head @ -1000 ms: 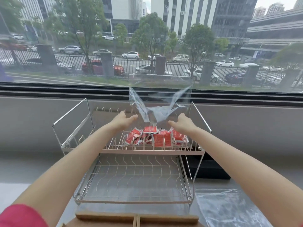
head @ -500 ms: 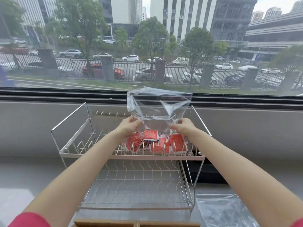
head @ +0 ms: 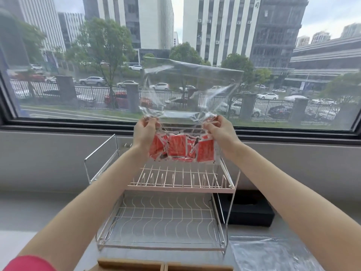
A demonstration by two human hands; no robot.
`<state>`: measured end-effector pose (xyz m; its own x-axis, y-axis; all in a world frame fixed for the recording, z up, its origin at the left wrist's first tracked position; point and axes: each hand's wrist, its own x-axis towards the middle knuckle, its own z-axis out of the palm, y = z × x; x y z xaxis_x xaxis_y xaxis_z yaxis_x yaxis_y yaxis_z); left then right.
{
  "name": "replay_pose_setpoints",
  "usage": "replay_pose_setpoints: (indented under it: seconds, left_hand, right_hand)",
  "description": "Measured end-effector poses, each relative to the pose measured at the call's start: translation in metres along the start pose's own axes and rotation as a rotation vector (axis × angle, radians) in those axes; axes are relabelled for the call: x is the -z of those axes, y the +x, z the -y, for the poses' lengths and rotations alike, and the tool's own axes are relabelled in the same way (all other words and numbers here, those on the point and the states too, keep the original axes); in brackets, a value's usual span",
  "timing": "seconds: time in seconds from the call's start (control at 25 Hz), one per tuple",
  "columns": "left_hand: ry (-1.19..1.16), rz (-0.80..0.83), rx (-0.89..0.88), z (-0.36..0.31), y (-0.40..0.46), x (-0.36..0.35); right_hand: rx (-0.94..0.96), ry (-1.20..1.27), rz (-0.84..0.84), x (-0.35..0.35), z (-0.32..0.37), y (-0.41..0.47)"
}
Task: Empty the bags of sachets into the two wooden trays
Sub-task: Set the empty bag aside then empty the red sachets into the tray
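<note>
A clear plastic bag (head: 192, 89) hangs in the air above the wire rack, its empty upper part standing up in front of the window. Several red sachets (head: 181, 148) fill its lower part. My left hand (head: 145, 131) pinches the bag's left side and my right hand (head: 219, 130) pinches its right side, both just above the sachets. Only the far rims of the two wooden trays (head: 166, 265) show, at the bottom edge of the view, side by side.
A two-tier white wire dish rack (head: 175, 185) stands on the sill below the bag. A black box (head: 252, 212) sits behind its right side. A flat empty clear bag (head: 271, 253) lies at the lower right. The window is directly behind.
Both hands gripped the bag and lifted it, with the sachets inside, off the rack's top tier into the air. The top tier is now bare.
</note>
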<state>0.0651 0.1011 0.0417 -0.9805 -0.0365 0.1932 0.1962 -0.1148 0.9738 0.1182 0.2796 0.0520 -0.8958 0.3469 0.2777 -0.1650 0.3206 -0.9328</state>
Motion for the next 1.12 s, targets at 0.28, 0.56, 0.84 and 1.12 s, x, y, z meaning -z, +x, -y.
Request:
replay_pose_setpoints:
  seconds: [0.28,0.56,0.84,1.12]
  left_hand:
    - [-0.041,0.073,-0.028,-0.001,-0.090,0.036]
    - [-0.114,0.026,0.065,0.089,-0.187,0.078]
    - [-0.059,0.041,0.148,0.149,-0.241,0.095]
    - [-0.022,0.024,-0.013,0.127,-0.230,0.077]
  right_hand:
    - [-0.003,0.010,0.043,0.015,-0.005,-0.107]
    - [-0.114,0.075,0.118,0.019,-0.082,-0.199]
    - [-0.303,0.036,0.192,0.017,-0.152,-0.258]
    - [-0.341,0.068,0.183,0.032,-0.167,-0.247]
